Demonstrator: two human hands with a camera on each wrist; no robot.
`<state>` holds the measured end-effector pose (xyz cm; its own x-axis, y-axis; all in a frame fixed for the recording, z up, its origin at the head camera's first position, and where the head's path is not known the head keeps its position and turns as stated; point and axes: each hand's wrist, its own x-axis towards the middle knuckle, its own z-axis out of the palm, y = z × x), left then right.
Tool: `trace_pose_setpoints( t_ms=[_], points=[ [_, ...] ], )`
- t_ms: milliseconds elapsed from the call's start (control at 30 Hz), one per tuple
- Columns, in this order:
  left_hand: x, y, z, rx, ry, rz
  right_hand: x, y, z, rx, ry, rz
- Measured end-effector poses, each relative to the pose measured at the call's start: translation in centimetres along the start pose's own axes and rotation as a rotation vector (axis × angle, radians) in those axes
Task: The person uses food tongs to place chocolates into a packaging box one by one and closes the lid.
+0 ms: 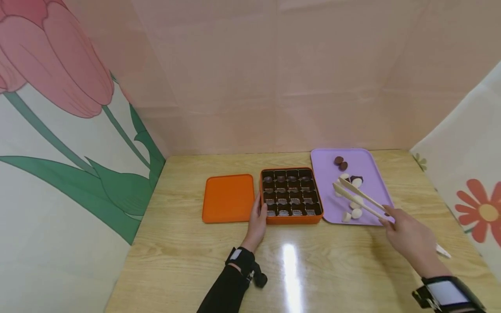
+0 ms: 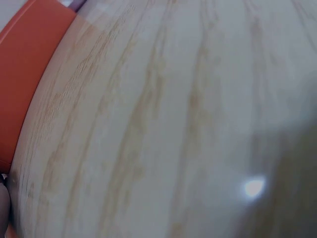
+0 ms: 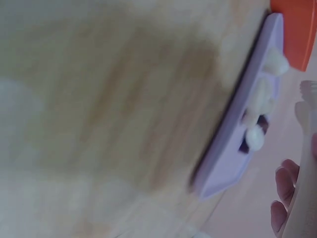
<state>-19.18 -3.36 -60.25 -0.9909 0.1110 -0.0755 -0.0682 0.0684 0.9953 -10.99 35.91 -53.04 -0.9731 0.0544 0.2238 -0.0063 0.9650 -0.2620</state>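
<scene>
An orange box [image 1: 294, 221] with a dark, many-pocketed insert [image 1: 291, 191] sits mid-table. My left hand [image 1: 257, 221] rests along its left wall, fingers mostly straight; the left wrist view catches only an edge of that hand. My right hand [image 1: 411, 237] grips pale tongs [image 1: 362, 198] over a purple tray [image 1: 325, 169]. The tips of the tongs stand apart above white pieces [image 1: 356, 213] that look like chocolates. Two brown chocolates [image 1: 341, 163] lie toward the tray's back, and a darker piece [image 1: 355, 178] is among the white ones. Whether the tongs touch a piece, I cannot tell.
Left of the box lies a flat orange lid [image 1: 228, 198]. A small white item [image 1: 443, 251] is partly hidden beyond my right hand. The wooden table [image 1: 176, 261] meets a pink cloth backdrop [image 1: 274, 87] behind, with floral cloths at both sides.
</scene>
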Motion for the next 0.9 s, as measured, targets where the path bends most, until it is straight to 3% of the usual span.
trace_pose_setpoints(
  t_ms=[233,467,900],
  points=[
    [-0.1,0.4,-0.1,0.010,0.004,-0.030,-2.2,1.7,-0.2,-0.043,-0.057,0.058],
    [0.0,0.0,0.0,0.013,0.006,-0.014,-3.1,1.9,-0.1,-0.046,-0.050,0.059],
    [0.0,0.1,0.0,0.022,0.009,-0.011,-3.0,1.7,0.9,-0.044,0.060,-0.028]
  ],
)
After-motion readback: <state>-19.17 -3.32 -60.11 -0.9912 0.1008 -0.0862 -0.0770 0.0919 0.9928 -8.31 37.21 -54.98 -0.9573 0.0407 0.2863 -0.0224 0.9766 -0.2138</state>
